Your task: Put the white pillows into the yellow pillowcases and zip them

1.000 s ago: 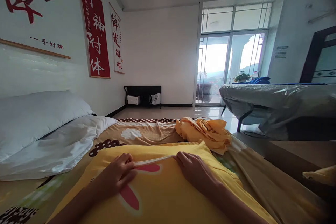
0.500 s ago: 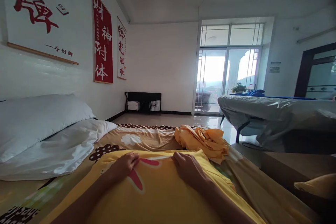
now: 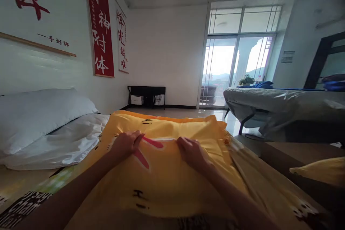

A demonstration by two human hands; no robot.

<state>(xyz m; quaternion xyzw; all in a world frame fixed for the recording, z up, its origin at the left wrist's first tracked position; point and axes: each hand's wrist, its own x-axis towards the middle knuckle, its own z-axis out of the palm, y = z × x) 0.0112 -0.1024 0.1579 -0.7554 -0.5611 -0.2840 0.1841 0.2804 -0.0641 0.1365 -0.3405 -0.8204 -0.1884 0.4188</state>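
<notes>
A plump yellow pillow (image 3: 161, 183) with pink rabbit-ear shapes and small black marks fills the space in front of me. Its far part is tilted up above the bed. My left hand (image 3: 129, 142) is closed on the cover beside the pink shapes. To the right, my right hand (image 3: 188, 147) also grips the cover, fingers curled into the fabric. Between the two hands the cloth is drawn into a ridge. Most of the orange cloth on the bed is hidden behind the pillow.
White pillows (image 3: 40, 122) lie on the left of the patterned bed sheet (image 3: 258, 190). At the right stand a plastic-covered table (image 3: 283, 104) and a yellow cushion-like thing (image 3: 320, 170). A low black shelf (image 3: 147, 95) is by the far wall.
Both hands have raised the pillow, and its far part now stands up and covers most of the orange cloth. Another set of black marks shows on its near side. The view has shifted slightly.
</notes>
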